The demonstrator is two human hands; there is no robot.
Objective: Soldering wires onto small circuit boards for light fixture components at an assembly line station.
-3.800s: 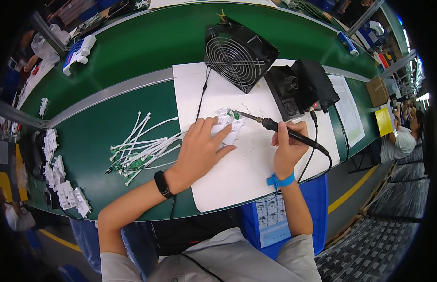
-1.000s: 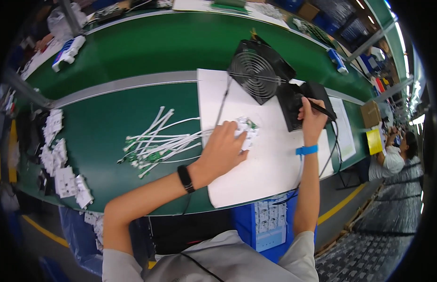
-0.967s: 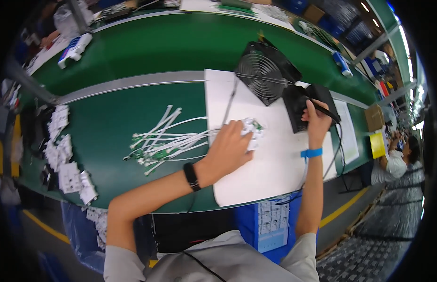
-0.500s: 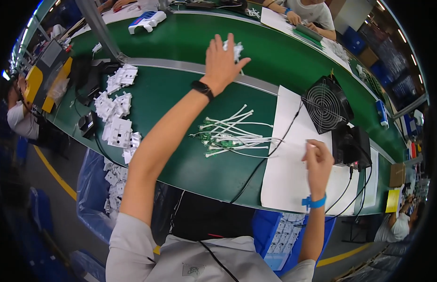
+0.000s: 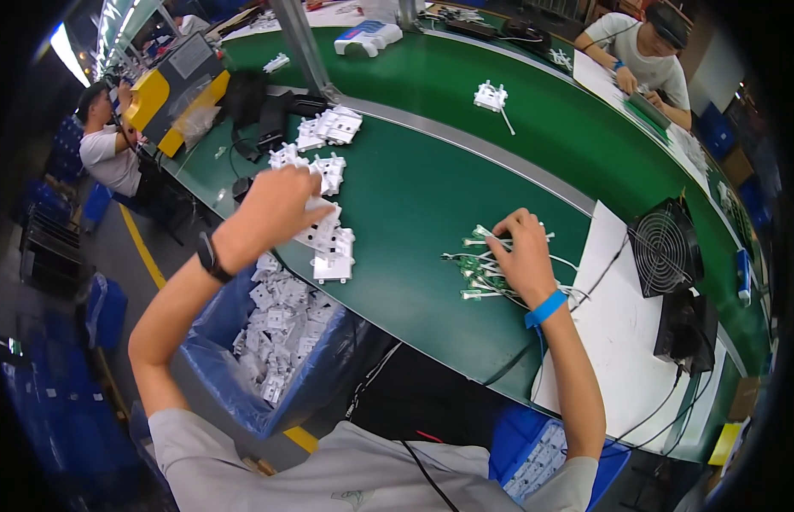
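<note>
And on the bench (image 5: 405, 230), parts (image 5: 333, 260) line the left end, left hand (image 5: 273, 213) over them; wires (image 5: 478, 275) sit right of middle, right hand (image 5: 525, 256) at them. Farther right, the sheet (image 5: 589, 358), fan (image 5: 666, 247) at its far edge, box (image 5: 685, 337) just before that. Behind, a lone part (image 5: 490, 96) on the belt (image 5: 439, 72). Below left, a bin (image 5: 247, 411) holding more parts.

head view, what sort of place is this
Probably a factory assembly floor: white plastic parts lie along a green workbench, similar pieces fill a bin, and a co-worker is opposite.
</note>
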